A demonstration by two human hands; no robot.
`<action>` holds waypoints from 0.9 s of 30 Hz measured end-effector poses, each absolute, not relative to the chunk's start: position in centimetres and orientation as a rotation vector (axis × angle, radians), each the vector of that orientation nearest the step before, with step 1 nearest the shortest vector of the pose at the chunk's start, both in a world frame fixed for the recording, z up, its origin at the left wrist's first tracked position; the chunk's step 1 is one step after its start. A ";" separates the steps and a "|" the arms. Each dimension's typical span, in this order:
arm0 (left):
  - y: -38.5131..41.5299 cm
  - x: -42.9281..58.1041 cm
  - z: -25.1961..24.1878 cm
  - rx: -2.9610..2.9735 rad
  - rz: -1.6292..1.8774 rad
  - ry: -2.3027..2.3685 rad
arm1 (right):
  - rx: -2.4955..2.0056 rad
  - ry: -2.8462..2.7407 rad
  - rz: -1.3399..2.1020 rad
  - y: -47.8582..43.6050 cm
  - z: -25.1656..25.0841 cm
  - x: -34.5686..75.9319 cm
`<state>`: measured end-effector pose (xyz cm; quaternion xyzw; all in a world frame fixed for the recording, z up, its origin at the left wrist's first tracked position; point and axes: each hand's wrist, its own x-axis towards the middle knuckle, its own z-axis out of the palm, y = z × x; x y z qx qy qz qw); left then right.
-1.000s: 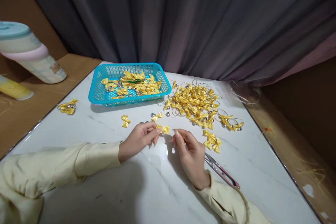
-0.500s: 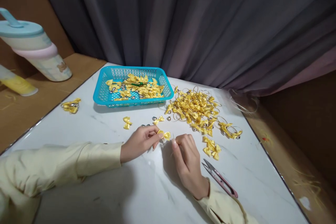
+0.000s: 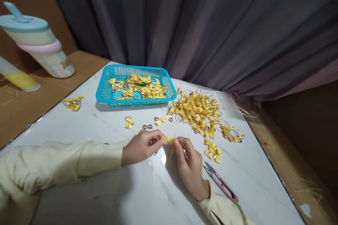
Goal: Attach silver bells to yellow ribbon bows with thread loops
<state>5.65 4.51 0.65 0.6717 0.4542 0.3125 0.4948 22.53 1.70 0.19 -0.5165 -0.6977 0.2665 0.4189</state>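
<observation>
My left hand [image 3: 142,147] is closed, its thumb and fingertips pinching a small yellow ribbon bow [image 3: 169,140]. Close against the bow's right side, my right hand [image 3: 190,165] pinches a thin needle [image 3: 175,135] whose tip points up. A faint thread seems to hang below these fingers. Just beyond the hands lie a loose yellow bow [image 3: 160,121] and small silver heart charms [image 3: 147,127]. Another bow [image 3: 129,122] rests farther left. Thread snips [image 3: 220,181] with pinkish handles lie beside my right wrist, blades apart.
A blue basket [image 3: 136,102] holds bows and charms. Right of it spreads a heap of bows on thin loops [image 3: 196,109]. More bows [image 3: 212,151] lie near the snips, and a small bundle [image 3: 73,103] at left. A tumbler [image 3: 50,52] stands at far left, before a grey curtain [image 3: 185,24].
My right hand has come up against the bow, closing the small gap between them. The bow has turned and moved slightly right and down. The camera view has shifted a little.
</observation>
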 end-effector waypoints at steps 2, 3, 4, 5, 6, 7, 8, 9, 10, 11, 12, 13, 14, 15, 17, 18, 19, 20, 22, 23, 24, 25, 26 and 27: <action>4.4 5.6 0.6 1.655 0.749 1.104 | -1.294 -1.739 0.731 1.6 0.3 22.4; 4.3 5.6 0.6 1.665 0.745 1.104 | -1.290 -1.731 0.759 1.6 0.3 22.3; 4.3 5.6 0.6 1.676 0.740 1.102 | -1.288 -1.721 0.784 1.6 0.3 22.3; 4.3 5.6 0.6 1.687 0.736 1.102 | -1.289 -1.711 0.808 1.6 0.3 22.2; 4.2 5.6 0.6 1.699 0.731 1.101 | -1.292 -1.699 0.829 1.6 0.3 22.2; 4.2 5.6 0.6 1.712 0.726 1.100 | -1.295 -1.689 0.848 1.6 0.3 22.2; 4.2 5.6 0.6 1.726 0.719 1.099 | -1.297 -1.681 0.864 1.7 0.3 22.2; 4.2 5.7 0.6 1.739 0.712 1.100 | -1.297 -1.675 0.876 1.7 0.2 22.2; 4.2 5.7 0.6 1.751 0.705 1.101 | -1.298 -1.673 0.887 1.7 0.2 22.2; 4.2 5.7 0.6 1.762 0.697 1.102 | -1.298 -1.674 0.896 1.7 0.2 22.2; 4.3 5.7 0.6 1.773 0.691 1.102 | -1.300 -1.676 0.902 1.7 0.2 22.2; 4.3 5.7 0.6 1.782 0.688 1.104 | -1.303 -1.680 0.906 1.7 0.2 22.2; 4.3 5.7 0.6 1.788 0.685 1.105 | -1.306 -1.684 0.909 1.7 0.2 22.1; 4.3 5.7 0.6 1.791 0.682 1.105 | -1.308 -1.689 0.912 1.7 0.2 22.1; 4.4 5.7 0.6 1.783 0.680 1.101 | -1.308 -1.695 0.920 1.8 0.2 22.1; 4.4 5.7 0.6 1.771 0.678 1.097 | -1.306 -1.699 0.925 1.8 0.2 22.1; 4.4 5.7 0.6 1.756 0.677 1.090 | -1.302 -1.702 0.930 1.8 0.2 22.1; 4.4 5.7 0.6 1.741 0.675 1.082 | -1.300 -1.704 0.933 1.8 0.1 22.1; 4.5 5.6 0.6 1.719 0.670 1.066 | -1.300 -1.706 0.933 1.8 0.1 22.2; 4.5 5.6 0.6 1.713 0.667 1.057 | -1.301 -1.705 0.930 1.7 0.1 22.2; 4.5 5.6 0.6 1.709 0.666 1.048 | -1.302 -1.704 0.929 1.7 0.1 22.1; 4.5 5.6 0.6 1.705 0.667 1.040 | -1.302 -1.702 0.928 1.7 0.1 22.1; 4.5 5.6 0.6 1.697 0.669 1.033 | -1.300 -1.699 0.928 1.7 0.2 22.1; 4.5 5.6 0.6 1.683 0.672 1.028 | -1.297 -1.694 0.933 1.7 0.3 22.0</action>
